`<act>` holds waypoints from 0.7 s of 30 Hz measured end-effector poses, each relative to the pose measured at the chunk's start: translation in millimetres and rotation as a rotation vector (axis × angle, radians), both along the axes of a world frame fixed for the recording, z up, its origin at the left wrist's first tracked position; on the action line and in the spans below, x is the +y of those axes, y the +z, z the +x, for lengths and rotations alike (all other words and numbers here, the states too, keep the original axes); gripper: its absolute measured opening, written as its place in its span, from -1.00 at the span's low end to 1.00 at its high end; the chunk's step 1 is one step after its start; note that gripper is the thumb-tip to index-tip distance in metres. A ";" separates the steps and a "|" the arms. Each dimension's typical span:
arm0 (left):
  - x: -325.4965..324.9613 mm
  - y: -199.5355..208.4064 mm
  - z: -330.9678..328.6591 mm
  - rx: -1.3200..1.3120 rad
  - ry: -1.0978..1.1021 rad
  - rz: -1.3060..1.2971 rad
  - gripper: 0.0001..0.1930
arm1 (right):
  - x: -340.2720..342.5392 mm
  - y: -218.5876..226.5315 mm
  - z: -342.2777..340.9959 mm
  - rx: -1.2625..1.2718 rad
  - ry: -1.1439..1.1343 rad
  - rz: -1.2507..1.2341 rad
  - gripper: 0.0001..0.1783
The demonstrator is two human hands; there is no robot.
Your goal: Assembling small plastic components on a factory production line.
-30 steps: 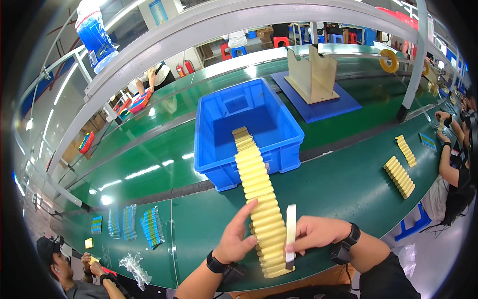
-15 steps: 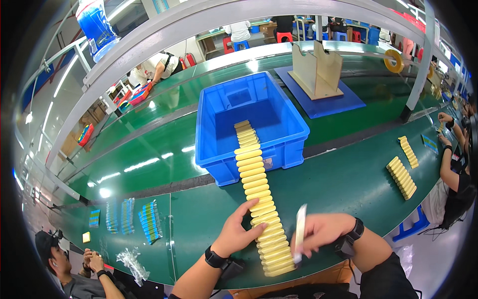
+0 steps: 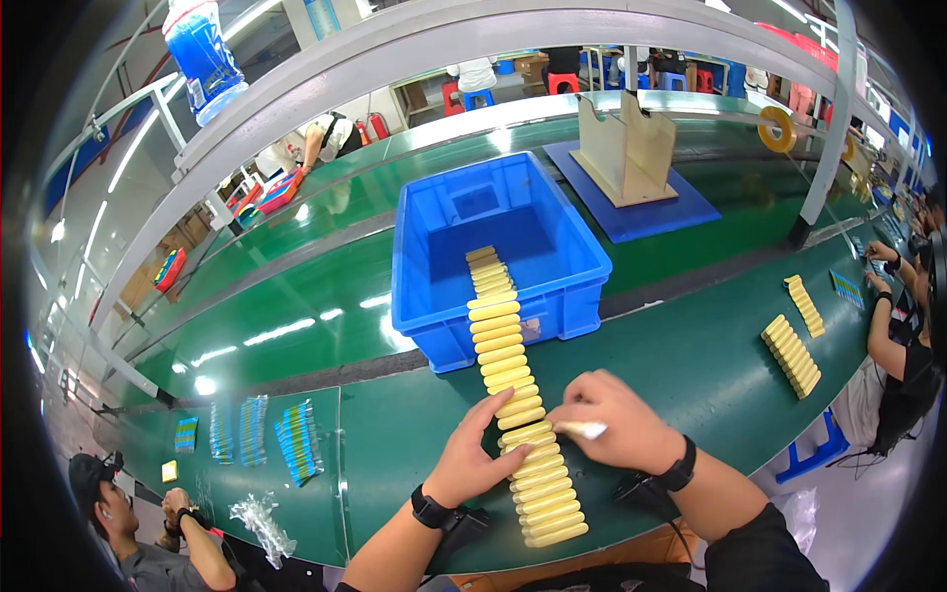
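Observation:
A long strip of yellow, rounded bar-shaped pieces (image 3: 506, 370) runs from inside the blue crate (image 3: 567, 299), over its near rim and down to the table's front edge. My left hand (image 3: 473, 456) holds the strip from its left side, thumb on top and forefinger at the edge farther up. Between those two fingertips a narrow dark gap crosses the strip. Closed around a slim white tool (image 3: 584, 429), my right hand (image 3: 619, 426) is at the strip's right edge beside that gap. The tool's kind is unclear, its far part hidden by the fingers.
Shorter yellow strips (image 3: 791, 357) lie on the right of the green table (image 3: 681, 365). Blue-green packets (image 3: 298, 442) and crumpled clear plastic (image 3: 262, 523) are on the left. Behind the crate stands a cream holder (image 3: 623, 153) on a blue mat. Co-workers sit on both sides.
My right hand has moved up and away from the strip's near end with the white tool, which now lies flatter. A dark gap shows in the strip. My left hand stays in place.

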State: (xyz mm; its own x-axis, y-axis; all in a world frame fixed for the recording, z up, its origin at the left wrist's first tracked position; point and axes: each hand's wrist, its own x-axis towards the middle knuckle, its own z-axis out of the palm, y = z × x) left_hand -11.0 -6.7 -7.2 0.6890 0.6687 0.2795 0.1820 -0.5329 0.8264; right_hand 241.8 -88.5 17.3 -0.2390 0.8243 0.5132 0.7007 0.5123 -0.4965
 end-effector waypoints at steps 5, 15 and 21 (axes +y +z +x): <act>4.8 9.7 -6.4 -0.233 -0.211 -0.196 -0.30 | -8.7 0.6 13.6 0.560 0.024 -0.134 -0.85; -13.2 13.9 -0.7 -0.459 -0.364 -0.337 -0.01 | -31.5 16.5 4.1 0.844 0.480 -0.904 -0.74; -4.9 9.3 0.0 -0.283 -0.227 -0.446 -0.24 | -35.2 12.1 -4.0 0.561 0.802 -1.242 -0.64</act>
State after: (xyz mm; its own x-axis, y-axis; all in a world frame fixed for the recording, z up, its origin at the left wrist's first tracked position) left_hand -11.1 -11.5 2.2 0.7681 0.6085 0.1991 -0.1574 -0.1218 0.9800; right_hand 237.8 -123.7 29.4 -0.8213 0.5385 -0.1885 0.0493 -0.2622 -0.9638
